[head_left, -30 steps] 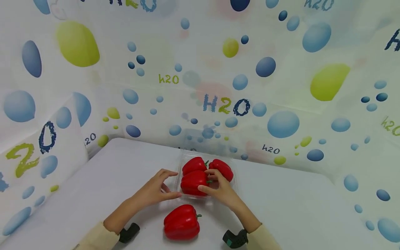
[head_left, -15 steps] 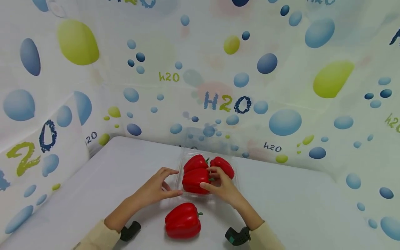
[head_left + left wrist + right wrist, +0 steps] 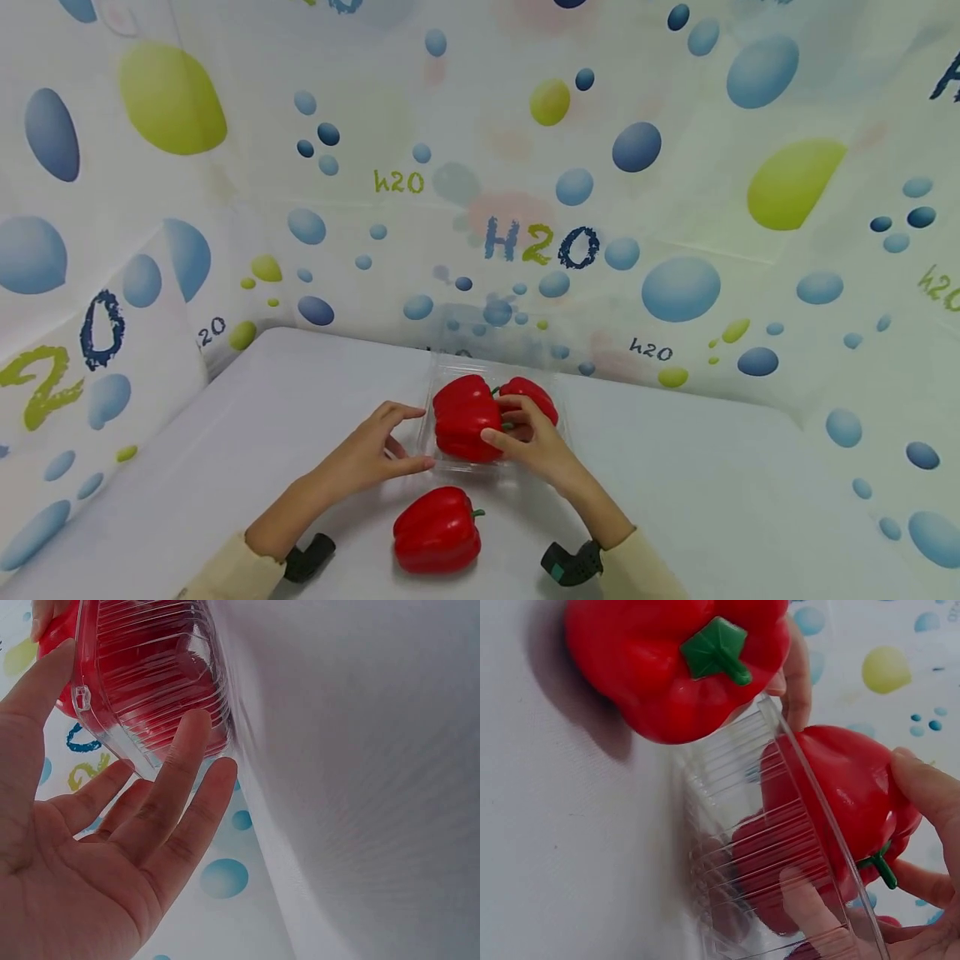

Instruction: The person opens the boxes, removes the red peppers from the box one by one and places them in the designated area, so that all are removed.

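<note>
Head view puts the front red bell pepper in the clear ribbed plastic container, just left of the right hand, the nearer one, which seems to pinch the pepper's stem end between thumb and curled fingers, though some fingertips are hidden. The left hand has its fingers spread beside the container's left wall, which stands between it and the pepper. Lying on its side, the pepper has its long axis running roughly left to right, its green stem pointing toward the right palm
</note>
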### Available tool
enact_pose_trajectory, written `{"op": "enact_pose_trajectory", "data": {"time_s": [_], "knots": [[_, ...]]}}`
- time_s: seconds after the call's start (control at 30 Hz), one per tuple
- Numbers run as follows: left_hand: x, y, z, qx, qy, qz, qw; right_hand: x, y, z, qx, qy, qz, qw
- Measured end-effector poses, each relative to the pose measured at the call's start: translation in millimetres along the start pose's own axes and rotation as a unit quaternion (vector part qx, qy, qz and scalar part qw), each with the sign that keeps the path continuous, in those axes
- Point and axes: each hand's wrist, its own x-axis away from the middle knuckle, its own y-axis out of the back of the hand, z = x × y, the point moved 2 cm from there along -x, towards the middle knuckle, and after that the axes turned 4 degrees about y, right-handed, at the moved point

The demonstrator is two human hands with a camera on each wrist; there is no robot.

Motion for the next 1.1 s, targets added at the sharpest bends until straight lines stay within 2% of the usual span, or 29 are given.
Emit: {"op": "enact_pose_trajectory", "data": {"time_s": [0.13, 0.5, 0.83, 1.1], "knots": [[-0.9, -0.2, 1.1, -0.001, -0.009, 0.002, 1.0000, 0.7, -0.2, 2.4, 0.001, -0.001, 0.003, 1.0000], [-1.0, 0.5, -0.5, 0.000, -0.007, 0.005, 1.0000, -0.6, 1.8, 2.0, 0.007, -0.001, -0.003, 1.0000], [1.3, 0.4, -0.5, 0.000, -0.003, 0.001, 1.0000, -0.7, 1.6, 4.5, -0.009, -0.017, -0.019, 0.9996], [-1.6, -1.8, 0.0, -0.004, 0.000, -0.002, 1.0000, 0.1, 3.5, 5.5, -0.021, -0.014, -0.013, 0.9996]]}}
